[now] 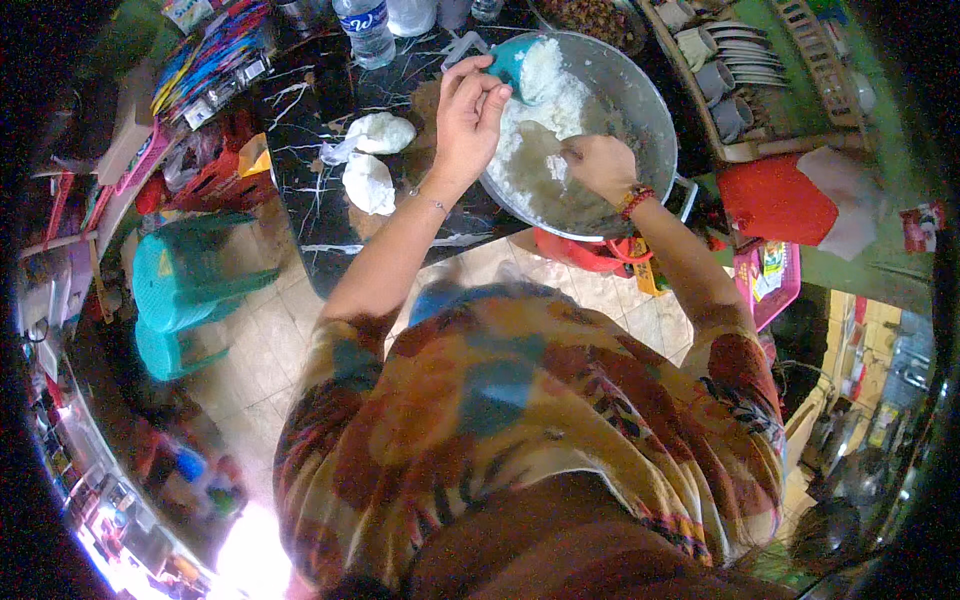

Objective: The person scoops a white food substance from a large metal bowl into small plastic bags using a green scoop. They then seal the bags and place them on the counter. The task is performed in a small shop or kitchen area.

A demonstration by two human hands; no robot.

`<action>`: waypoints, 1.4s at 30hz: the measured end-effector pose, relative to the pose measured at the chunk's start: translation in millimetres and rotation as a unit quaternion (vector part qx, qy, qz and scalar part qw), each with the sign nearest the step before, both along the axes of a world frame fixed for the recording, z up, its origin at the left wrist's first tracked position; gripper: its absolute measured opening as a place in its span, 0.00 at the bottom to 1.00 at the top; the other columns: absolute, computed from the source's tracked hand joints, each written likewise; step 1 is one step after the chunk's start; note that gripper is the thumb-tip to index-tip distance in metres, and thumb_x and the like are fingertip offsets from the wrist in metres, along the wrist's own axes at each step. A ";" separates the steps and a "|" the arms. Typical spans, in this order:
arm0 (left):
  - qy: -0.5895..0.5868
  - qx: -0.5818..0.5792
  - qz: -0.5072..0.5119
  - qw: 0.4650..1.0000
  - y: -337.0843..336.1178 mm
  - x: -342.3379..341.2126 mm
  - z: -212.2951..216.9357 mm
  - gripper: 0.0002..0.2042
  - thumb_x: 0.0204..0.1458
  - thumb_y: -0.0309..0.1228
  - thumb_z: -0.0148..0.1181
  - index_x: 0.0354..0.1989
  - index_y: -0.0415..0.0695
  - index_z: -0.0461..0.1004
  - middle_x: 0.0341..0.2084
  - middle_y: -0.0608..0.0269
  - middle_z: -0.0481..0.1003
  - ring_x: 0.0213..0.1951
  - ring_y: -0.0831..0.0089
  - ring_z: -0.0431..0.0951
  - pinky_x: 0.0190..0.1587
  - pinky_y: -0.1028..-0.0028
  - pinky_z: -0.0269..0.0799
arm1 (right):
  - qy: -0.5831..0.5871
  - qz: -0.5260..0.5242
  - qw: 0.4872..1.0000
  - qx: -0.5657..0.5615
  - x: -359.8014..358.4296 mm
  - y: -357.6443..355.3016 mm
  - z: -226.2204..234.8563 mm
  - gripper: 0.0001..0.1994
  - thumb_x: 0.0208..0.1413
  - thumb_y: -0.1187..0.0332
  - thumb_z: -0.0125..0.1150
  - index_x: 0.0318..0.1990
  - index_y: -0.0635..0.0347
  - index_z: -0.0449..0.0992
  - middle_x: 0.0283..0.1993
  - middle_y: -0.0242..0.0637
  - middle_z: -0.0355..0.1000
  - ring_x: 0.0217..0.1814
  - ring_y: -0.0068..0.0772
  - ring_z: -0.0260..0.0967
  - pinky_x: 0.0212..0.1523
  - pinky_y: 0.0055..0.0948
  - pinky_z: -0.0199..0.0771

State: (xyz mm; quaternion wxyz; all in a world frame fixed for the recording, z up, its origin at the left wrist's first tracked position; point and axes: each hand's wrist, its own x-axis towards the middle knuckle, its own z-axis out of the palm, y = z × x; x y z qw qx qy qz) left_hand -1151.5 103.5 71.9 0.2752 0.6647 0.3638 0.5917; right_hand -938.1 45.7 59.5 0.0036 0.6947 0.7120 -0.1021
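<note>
Your left hand (470, 110) pinches a teal scoop (512, 62) at the far-left rim of the metal basin (650, 110) on the tabletop (300, 130), while your right hand (600, 165), fingers curled shut, presses into the white rice (545, 95) lying just right of that scoop.

Your left hand (468, 115) grips a teal scoop (512, 60) at the near-left rim of the big metal bowl (655, 110); your right hand (600, 165) presses into the white rice (545, 85) inside it. Two filled plastic bags (372, 155) lie just left of the bowl.
</note>
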 end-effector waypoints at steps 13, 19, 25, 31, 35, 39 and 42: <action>-0.033 -0.021 -0.013 0.999 0.1 0.4 -4.5 0.07 0.53 0.30 0.59 0.32 0.39 0.72 0.47 0.58 0.67 0.36 0.77 0.69 0.34 0.79 0.69 | 0.122 0.010 0.992 0.007 -34.4 -14.9 8.1 0.15 0.46 0.50 0.55 0.36 0.41 0.81 0.33 0.40 0.77 0.33 0.48 0.74 0.36 0.39 0.76; -0.168 -0.151 -0.077 0.971 13.0 0.5 -15.6 0.08 0.54 0.31 0.58 0.34 0.38 0.72 0.48 0.54 0.70 0.45 0.71 0.70 0.49 0.74 0.66 | 0.296 0.023 0.952 -0.082 3.1 -30.7 28.8 0.16 0.51 0.52 0.57 0.39 0.51 0.81 0.30 0.39 0.77 0.30 0.38 0.75 0.33 0.33 0.73; -0.128 -0.250 -0.039 0.959 3.8 -1.5 30.3 0.11 0.55 0.33 0.57 0.37 0.36 0.73 0.44 0.58 0.74 0.40 0.76 0.71 0.46 0.76 0.65 | 0.366 -0.111 0.921 0.079 45.7 -56.6 52.5 0.16 0.51 0.57 0.61 0.40 0.59 0.79 0.33 0.42 0.77 0.33 0.32 0.75 0.34 0.26 0.71; -0.290 -0.463 -0.189 0.816 -15.7 17.7 27.6 0.08 0.57 0.36 0.55 0.32 0.44 0.68 0.30 0.66 0.71 0.34 0.71 0.71 0.41 0.70 0.69 | 0.198 -0.043 0.916 0.347 19.0 -68.6 60.8 0.19 0.49 0.78 0.58 0.50 0.51 0.75 0.36 0.43 0.72 0.32 0.41 0.71 0.34 0.29 0.72; -0.360 -0.510 -0.223 0.748 -26.5 25.4 25.3 0.08 0.57 0.35 0.54 0.37 0.45 0.66 0.37 0.61 0.70 0.41 0.59 0.73 0.47 0.57 0.71 | 0.071 -0.018 0.935 0.346 5.8 -88.1 48.6 0.25 0.47 0.81 0.53 0.55 0.50 0.71 0.38 0.44 0.72 0.36 0.43 0.72 0.38 0.35 0.74; -0.374 -0.543 -0.251 0.709 -34.4 17.1 30.0 0.07 0.58 0.34 0.53 0.37 0.45 0.66 0.39 0.61 0.70 0.44 0.58 0.72 0.51 0.53 0.69 | 0.009 0.006 0.942 0.336 8.3 -97.2 58.4 0.28 0.44 0.82 0.52 0.56 0.52 0.70 0.39 0.42 0.72 0.37 0.42 0.72 0.38 0.34 0.74; -0.400 -0.542 -0.274 0.687 -38.5 11.5 30.6 0.06 0.58 0.33 0.53 0.37 0.46 0.67 0.39 0.60 0.70 0.44 0.58 0.72 0.51 0.54 0.69 | -0.009 0.030 0.945 0.327 13.8 -96.9 67.5 0.29 0.42 0.82 0.52 0.57 0.52 0.69 0.39 0.41 0.71 0.36 0.41 0.72 0.37 0.33 0.74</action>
